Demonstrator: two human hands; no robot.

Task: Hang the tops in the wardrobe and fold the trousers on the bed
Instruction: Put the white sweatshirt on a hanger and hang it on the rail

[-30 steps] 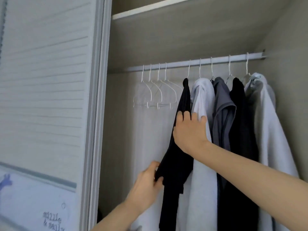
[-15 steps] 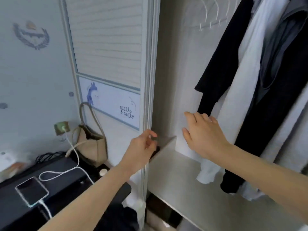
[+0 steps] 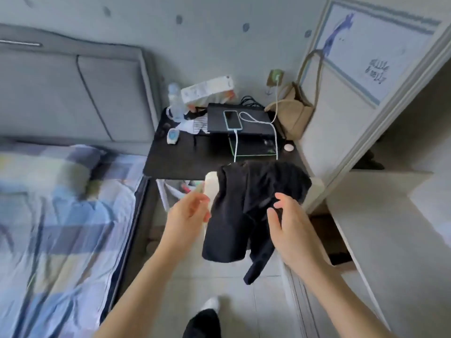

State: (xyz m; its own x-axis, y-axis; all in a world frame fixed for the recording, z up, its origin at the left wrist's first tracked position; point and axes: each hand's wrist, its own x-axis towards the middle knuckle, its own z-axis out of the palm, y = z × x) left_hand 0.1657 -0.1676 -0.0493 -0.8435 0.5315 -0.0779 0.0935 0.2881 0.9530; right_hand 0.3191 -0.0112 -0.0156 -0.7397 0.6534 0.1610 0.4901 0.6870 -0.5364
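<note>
I bring both hands toward the black garment (image 3: 253, 206), draped over a pale chair back (image 3: 210, 185) at the desk's (image 3: 185, 157) near edge: left hand (image 3: 188, 213) and right hand (image 3: 288, 220) loosely spread, empty, ready to lift it.

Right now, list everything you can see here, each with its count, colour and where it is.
Garment: one, black, draped over a pale chair back in front of the desk.
Bed: one, blue and white checked bedding, left.
Headboard: one, grey, upper left.
Desk: one, black, between bed and wardrobe.
Phone: one, dark screen, on a black box on the desk, white cable plugged in.
Bag: one, beige, against the wall beside the wardrobe door.
Wardrobe door: one, white, right.
Left hand: empty, fingers loose, beside the garment.
Right hand: empty, fingers spread, just at the garment.
</note>
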